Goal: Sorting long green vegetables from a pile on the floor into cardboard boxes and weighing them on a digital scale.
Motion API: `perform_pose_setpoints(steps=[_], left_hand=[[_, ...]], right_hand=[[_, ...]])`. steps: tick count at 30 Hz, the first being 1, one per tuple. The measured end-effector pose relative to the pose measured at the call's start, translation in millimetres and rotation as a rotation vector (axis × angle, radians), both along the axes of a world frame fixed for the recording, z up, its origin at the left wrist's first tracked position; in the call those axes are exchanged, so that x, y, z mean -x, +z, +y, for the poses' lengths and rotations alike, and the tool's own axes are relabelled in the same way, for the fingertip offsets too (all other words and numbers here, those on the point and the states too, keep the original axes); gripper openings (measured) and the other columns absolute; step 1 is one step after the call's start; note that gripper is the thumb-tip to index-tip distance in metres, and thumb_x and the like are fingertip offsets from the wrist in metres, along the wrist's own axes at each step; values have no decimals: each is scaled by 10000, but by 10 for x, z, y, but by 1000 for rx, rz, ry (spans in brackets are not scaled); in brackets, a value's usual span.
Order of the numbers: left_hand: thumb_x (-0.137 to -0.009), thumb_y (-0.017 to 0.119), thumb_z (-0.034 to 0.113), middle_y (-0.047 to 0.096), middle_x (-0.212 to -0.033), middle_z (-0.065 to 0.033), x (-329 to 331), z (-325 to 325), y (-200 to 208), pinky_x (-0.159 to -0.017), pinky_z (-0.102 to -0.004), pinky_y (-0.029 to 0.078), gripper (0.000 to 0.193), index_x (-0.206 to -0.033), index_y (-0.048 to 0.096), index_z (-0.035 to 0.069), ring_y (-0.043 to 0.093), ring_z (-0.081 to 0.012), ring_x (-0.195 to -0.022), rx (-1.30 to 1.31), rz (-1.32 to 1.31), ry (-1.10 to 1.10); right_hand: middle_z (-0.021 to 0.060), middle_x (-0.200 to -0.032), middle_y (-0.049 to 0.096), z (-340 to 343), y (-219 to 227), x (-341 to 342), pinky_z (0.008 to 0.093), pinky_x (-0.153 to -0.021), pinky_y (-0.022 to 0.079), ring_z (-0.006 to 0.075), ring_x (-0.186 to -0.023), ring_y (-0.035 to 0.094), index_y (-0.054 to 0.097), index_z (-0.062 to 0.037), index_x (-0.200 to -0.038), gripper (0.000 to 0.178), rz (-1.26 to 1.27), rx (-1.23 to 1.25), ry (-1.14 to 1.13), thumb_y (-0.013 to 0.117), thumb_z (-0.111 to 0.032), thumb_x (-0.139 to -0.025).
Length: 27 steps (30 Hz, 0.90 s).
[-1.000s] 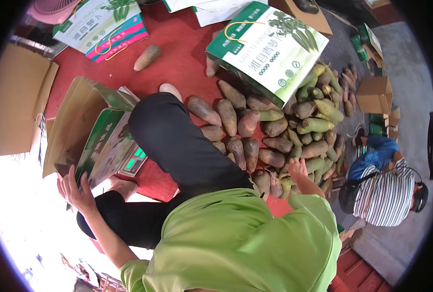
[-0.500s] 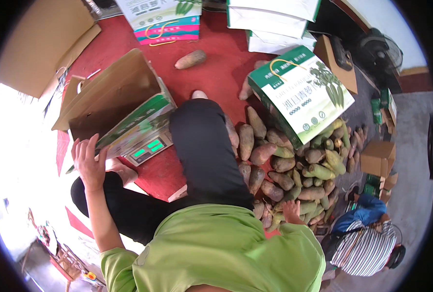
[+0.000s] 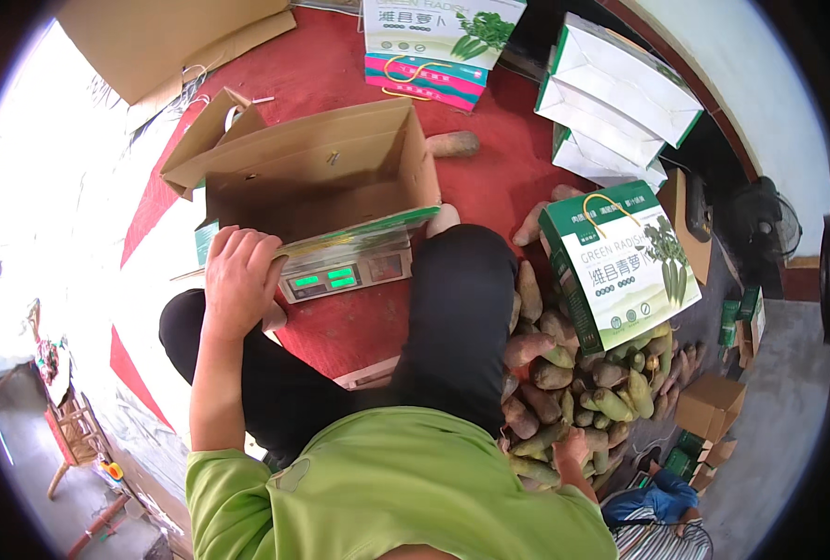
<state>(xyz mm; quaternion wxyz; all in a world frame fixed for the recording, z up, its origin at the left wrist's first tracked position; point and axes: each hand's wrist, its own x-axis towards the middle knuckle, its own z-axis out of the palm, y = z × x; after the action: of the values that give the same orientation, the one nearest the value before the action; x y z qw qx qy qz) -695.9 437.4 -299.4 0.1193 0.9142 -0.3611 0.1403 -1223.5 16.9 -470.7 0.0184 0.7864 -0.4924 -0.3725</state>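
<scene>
An open cardboard box (image 3: 312,182) rests on a digital scale (image 3: 340,277) with lit green displays. My left hand (image 3: 239,280) is closed over the near left edge of the box, fingers curled on its rim. Inside, the box shows bare brown walls and no radishes in the visible part. To my right lies a heap of green and purplish-brown radishes (image 3: 611,403). Low in this heap, my right hand (image 3: 571,453) is closed at the end of a green radish (image 3: 538,441); its fingers are partly hidden.
A green-and-white gift box (image 3: 627,261) with a yellow cord handle stands against the heap. White cartons (image 3: 611,93) are stacked behind it. More printed boxes (image 3: 433,56) stand at the back on the red mat (image 3: 326,84). A fan (image 3: 760,215) and a person (image 3: 657,513) are at the right.
My view has swung left, so the scene sits further right. The box on the scale is turned and its inside shows more. My right hand has reached to the radishes' lower edge.
</scene>
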Motion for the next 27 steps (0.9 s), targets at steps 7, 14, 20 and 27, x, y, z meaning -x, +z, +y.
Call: perform_pose_setpoints(steps=[7, 14, 20, 27], left_hand=[[-686, 607, 45, 611, -843, -46, -17, 55, -21, -937, -417, 422, 202, -886, 587, 66, 595, -229, -880, -40, 14, -34], [-727, 560, 68, 612, -853, -43, -46, 66, -56, -917, -408, 440, 178, -902, 588, 65, 596, -218, -852, -12, 9, -67], [-714, 569, 84, 606, -841, -41, -68, 65, -52, -876, -390, 447, 183, -895, 587, 64, 590, -217, -830, 1, 20, -88], [-680, 571, 52, 603, -837, -55, -127, 40, -13, -847, -383, 440, 208, -886, 593, 64, 587, -238, -838, 28, 60, -71]], right_hand=[[126, -1027, 558, -53, 565, -1089, 402, -796, 465, 305, -930, 558, 552, 5, -1061, 455, -788, -83, 87, 762, -49, -661], [74, -1092, 555, 75, 1983, -3127, 302, -876, 472, 184, -996, 554, 561, -4, -1128, 460, -1419, -283, 113, 705, 63, -697], [101, -1170, 543, 695, 2946, -4597, 317, -913, 451, 180, -1060, 543, 519, 22, -1183, 529, -1659, -716, 559, 743, -75, -714], [135, -1030, 605, 1838, 2224, -5986, 378, -866, 470, 302, -966, 589, 634, -57, -1007, 397, -1247, -836, 1150, 747, -203, -655]])
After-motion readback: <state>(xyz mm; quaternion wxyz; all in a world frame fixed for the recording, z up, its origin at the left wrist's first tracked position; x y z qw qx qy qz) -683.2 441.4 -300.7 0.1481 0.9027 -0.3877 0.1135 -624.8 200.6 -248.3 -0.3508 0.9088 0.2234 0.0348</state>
